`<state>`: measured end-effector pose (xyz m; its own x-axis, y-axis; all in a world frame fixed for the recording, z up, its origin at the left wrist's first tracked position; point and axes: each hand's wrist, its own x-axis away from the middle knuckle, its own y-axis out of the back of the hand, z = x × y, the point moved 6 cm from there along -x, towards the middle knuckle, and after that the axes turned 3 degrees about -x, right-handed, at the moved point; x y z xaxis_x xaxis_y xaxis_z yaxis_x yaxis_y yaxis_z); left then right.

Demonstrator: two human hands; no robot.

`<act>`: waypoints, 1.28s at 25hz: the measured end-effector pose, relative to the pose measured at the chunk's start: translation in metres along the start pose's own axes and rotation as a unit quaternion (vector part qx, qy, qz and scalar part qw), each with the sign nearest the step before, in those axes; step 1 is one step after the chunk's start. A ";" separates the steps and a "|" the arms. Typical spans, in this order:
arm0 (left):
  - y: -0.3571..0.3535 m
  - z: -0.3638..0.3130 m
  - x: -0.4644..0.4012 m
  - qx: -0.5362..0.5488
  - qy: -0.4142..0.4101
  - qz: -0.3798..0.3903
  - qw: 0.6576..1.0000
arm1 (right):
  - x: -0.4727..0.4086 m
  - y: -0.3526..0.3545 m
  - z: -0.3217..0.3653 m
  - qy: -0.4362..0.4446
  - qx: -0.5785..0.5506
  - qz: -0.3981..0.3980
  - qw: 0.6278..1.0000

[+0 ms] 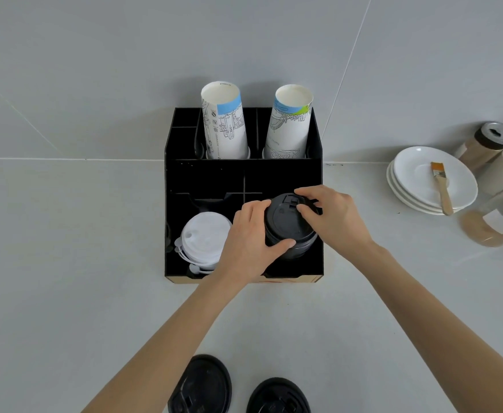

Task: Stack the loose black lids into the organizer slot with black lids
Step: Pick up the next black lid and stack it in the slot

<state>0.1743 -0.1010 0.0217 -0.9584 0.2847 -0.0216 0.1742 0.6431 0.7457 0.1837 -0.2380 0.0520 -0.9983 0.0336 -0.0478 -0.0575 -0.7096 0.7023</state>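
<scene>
Now | 2 hands (292,222) clasping black lid stack (289,228) in organizer (244,174) | 2 loose black lids (202,386) | 2 cups (224,120)

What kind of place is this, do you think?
Likely a café or drinks counter: a black organizer holds paper cups and stacked black lids, with saucers and a jar beside it.

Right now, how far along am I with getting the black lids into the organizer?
Done: a black lid stack already sits in the front right slot of the organizer, beside the white lids. In hand: the left hand and right hand are both on that stack, seating the top lid. Left: two loose lids, one and another, lie on the counter near you.
</scene>
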 end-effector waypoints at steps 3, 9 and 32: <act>-0.005 0.002 0.002 -0.002 0.000 -0.001 1.000 | 0.002 -0.005 -0.002 0.023 0.042 0.011 0.999; -0.006 0.002 0.002 0.001 0.001 0.002 1.000 | 0.007 -0.009 -0.002 0.030 0.066 0.009 0.997; 0.043 0.073 0.114 -0.006 0.055 0.038 0.998 | 0.114 -0.066 0.044 0.087 0.017 0.085 0.992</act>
<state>0.0890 0.0105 0.0028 -0.9614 0.2531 0.1082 0.2459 0.6133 0.7506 0.0737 -0.1562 0.0317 -0.9771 -0.2077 -0.0464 0.1077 -0.6708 0.7338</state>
